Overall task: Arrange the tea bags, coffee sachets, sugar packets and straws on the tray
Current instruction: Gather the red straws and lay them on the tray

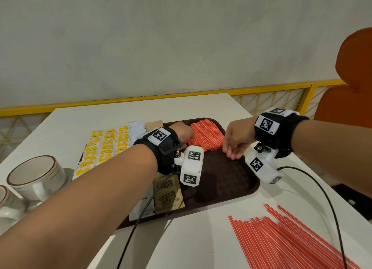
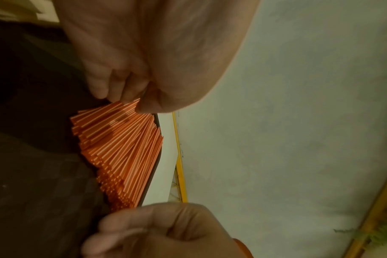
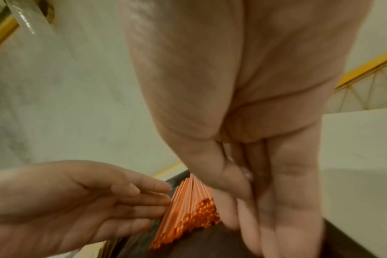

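A pile of orange straws (image 1: 205, 135) lies on the far part of the dark brown tray (image 1: 227, 174). My left hand (image 1: 184, 130) rests against the pile's left side, its straight fingers (image 3: 144, 195) touching the straws (image 3: 188, 214). My right hand (image 1: 234, 148) presses flat fingers (image 3: 254, 218) against the near ends of the straws (image 2: 121, 148). Neither hand grips anything. Yellow tea bags (image 1: 104, 148) lie in rows at the tray's left. Brown sugar packets (image 1: 169, 196) and white coffee sachets (image 1: 141, 206) lie at the tray's near left, partly hidden by my left arm.
More loose orange straws (image 1: 291, 240) are spread on the white table at the near right. Two cups (image 1: 34, 178) stand at the left edge. Black cables (image 1: 330, 208) trail from both wrists. An orange chair (image 1: 350, 87) stands at the right, a yellow railing (image 1: 181, 96) behind the table.
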Demonstrator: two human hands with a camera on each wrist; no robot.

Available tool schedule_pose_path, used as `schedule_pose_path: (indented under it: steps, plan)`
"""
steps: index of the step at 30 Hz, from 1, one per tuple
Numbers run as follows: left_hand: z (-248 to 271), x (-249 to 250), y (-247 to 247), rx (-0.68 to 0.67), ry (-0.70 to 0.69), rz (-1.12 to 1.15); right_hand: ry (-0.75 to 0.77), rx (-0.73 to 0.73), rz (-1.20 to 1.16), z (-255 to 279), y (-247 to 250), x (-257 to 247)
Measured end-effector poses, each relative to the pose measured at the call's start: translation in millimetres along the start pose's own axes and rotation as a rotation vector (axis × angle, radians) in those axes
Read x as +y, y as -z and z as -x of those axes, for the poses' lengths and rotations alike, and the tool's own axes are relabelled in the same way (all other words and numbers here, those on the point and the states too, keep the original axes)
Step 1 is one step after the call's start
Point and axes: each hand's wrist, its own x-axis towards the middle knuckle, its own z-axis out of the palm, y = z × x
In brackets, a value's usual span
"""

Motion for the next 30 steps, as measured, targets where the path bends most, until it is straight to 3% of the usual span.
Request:
schedule_pose_path:
  steps: [3, 6, 11, 18, 30]
  plan:
    - [14.2, 7.1, -0.9, -0.062, -0.099, -0.373, 0.013, 0.073, -0.006, -6.7, -2.9, -1.2]
    - [14.5, 10.9, -11.4, -0.087, -0.131, -0.541, 0.012, 0.065, -0.002, -8.4, -4.6, -4.2]
    - [4.0, 19.6, -29.6, -0.011, -0.189, -0.844, 0.063, -0.016, 0.007, -8.4, -13.4, -6.3]
    - [-5.8, 20.8, -32.0, 0.017, -0.163, -0.958, 0.140, 0.011, -0.046, -17.2, -16.8, -1.5]
    - [-7.1, 16.7, -17.2, -0.026, -0.105, -0.778, 0.239, 0.010, -0.174, -17.5, -25.0, -6.2]
